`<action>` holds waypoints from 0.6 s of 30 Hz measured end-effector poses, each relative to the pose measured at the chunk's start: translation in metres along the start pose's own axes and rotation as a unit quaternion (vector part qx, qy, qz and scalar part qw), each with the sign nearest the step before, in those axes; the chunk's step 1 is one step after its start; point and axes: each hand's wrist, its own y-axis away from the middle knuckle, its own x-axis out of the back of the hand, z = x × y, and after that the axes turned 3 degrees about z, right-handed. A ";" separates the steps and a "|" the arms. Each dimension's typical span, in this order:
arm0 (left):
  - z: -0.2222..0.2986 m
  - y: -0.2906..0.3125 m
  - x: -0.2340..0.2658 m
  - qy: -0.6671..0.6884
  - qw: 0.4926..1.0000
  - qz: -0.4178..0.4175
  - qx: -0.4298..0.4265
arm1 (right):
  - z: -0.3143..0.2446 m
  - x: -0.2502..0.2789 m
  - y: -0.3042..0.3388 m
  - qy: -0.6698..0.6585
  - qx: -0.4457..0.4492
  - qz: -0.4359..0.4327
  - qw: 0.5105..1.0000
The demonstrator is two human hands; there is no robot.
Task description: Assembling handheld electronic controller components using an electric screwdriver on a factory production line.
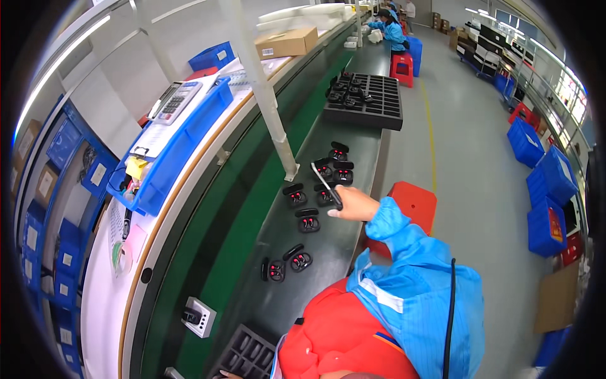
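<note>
My right hand (358,205) is closed on a slim stick (326,183) with a black handle and a white shaft, whose exact kind I cannot make out. The shaft slants over several black earbud charging cases on the dark bench. Their lids are up and red lights glow inside; one such case (308,221) lies just left of the hand, and a pair-holding case (301,259) sits closer to me. At the bottom edge, a sliver of my left hand (231,375) shows beside a grey compartment tray (249,354); most of its fingers are hidden.
A black compartment tray (360,117) with several cases stands farther along the bench (271,303). A white post (265,107) rises at its left side. A white socket box (201,316) is on the green strip. A red stool (413,205) stands to the right; a co-worker (392,33) sits far ahead.
</note>
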 end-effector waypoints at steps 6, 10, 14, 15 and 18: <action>0.017 -0.017 0.030 0.136 0.984 0.111 0.017 | -0.022 -0.013 -0.016 -0.052 0.081 -0.070 0.993; 0.076 -0.050 0.085 0.340 0.916 0.090 0.192 | -0.029 -0.037 -0.010 -0.143 0.205 -0.141 0.958; 0.196 -0.039 0.128 0.589 0.725 -0.159 0.321 | -0.049 -0.055 0.006 -0.196 0.295 -0.250 0.901; 0.220 -0.027 0.137 0.650 0.643 -0.208 0.346 | -0.058 -0.062 0.008 -0.199 0.314 -0.272 0.888; 0.280 0.010 0.140 0.725 0.385 -0.410 0.398 | -0.074 -0.072 0.015 -0.215 0.344 -0.295 0.865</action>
